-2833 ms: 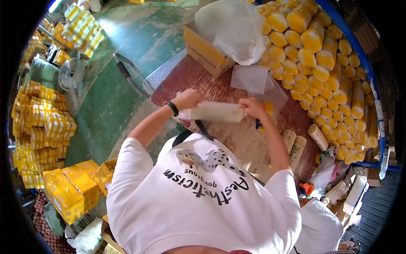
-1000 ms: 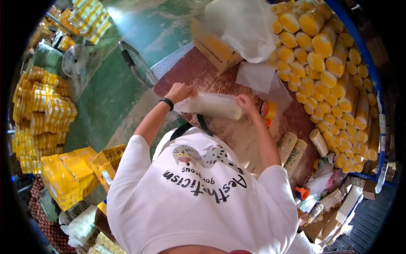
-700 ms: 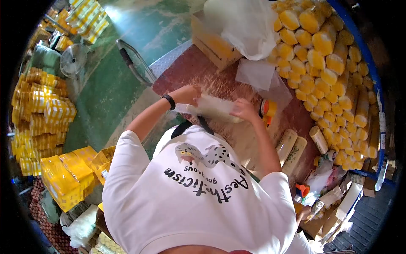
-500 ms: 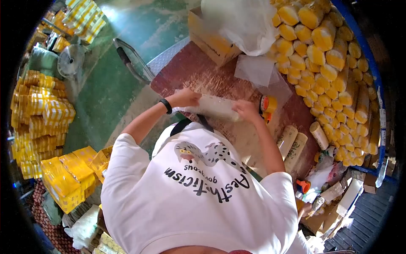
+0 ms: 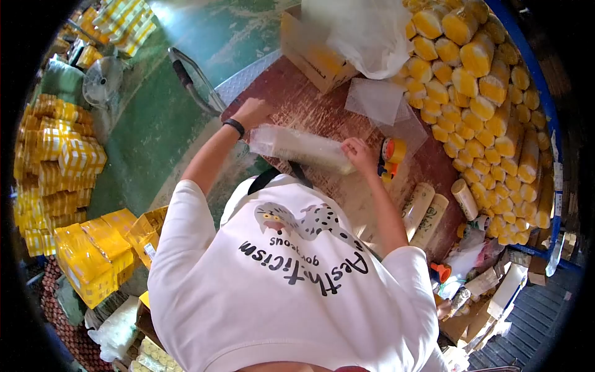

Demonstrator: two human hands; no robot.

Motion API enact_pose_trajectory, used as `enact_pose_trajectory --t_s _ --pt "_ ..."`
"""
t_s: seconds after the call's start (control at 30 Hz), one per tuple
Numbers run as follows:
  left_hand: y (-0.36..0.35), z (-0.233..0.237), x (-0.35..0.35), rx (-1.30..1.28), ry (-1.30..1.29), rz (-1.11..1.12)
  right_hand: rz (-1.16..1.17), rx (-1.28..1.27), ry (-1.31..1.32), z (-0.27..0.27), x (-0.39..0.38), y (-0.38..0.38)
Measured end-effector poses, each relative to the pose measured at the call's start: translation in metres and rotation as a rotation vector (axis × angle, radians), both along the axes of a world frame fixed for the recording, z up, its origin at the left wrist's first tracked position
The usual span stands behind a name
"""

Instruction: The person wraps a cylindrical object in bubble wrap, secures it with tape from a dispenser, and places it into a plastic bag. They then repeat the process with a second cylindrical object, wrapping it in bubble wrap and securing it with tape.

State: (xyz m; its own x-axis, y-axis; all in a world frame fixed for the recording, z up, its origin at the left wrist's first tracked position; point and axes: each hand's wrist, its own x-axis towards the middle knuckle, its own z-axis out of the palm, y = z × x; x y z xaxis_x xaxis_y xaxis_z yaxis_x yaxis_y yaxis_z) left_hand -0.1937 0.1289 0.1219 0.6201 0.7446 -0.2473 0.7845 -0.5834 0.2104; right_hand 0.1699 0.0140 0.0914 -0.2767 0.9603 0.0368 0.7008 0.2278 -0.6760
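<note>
A pale cylindrical bundle in clear wrap (image 5: 304, 147) lies across the near edge of the worn red-brown table (image 5: 297, 93). My left hand (image 5: 253, 113), with a black band on its wrist, is just above and beyond the bundle's left end. Its fingers are curled together, and what they hold, if anything, is hidden. At the bundle's right end, my right hand (image 5: 361, 156) grips it with bent fingers. An orange and yellow tape dispenser (image 5: 392, 155) stands just right of that hand. Flat clear plastic sheets (image 5: 378, 102) lie beyond it.
Two wrapped rolls (image 5: 424, 214) and a shorter one (image 5: 465, 198) lie at the right. Yellow-ended rolls (image 5: 471, 80) are piled high behind them. A cardboard box (image 5: 310, 53) and white plastic bag (image 5: 365, 37) stand at the back. Yellow-taped boxes (image 5: 93, 260) and a metal handle (image 5: 192, 80) are left.
My left hand has let go of the bundle's left end and moved up and left. The bundle's left end now shows. My right hand remains at the other end.
</note>
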Motion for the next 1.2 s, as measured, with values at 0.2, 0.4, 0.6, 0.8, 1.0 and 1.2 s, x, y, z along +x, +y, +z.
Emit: enact_pose_trajectory --t_s 0.2,0.4,0.6,0.8,1.0,1.2 --pt "-0.022 -0.012 0.017 0.079 -0.451 -0.149 -0.150 0.163 0.091 -0.015 -0.011 -0.016" --pt "-0.014 -0.031 0.034 -0.236 -0.234 -0.189 -0.294 0.052 0.202 -0.009 -0.020 -0.022" --pt "-0.050 -0.039 0.065 0.536 -0.234 -0.252 -0.409 -0.055 0.358 -0.039 -0.019 -0.020" --pt "-0.121 -0.035 0.123 0.573 -0.215 -0.317 -0.491 0.110 0.315 -0.045 -0.028 -0.033" --pt "-0.077 -0.058 0.105 0.439 -0.240 -0.618 -0.575 -0.021 0.169 -0.031 -0.038 -0.060" --pt "-0.038 -0.023 0.073 0.518 -0.111 -0.726 -0.328 -0.394 0.552 -0.070 -0.069 -0.075"
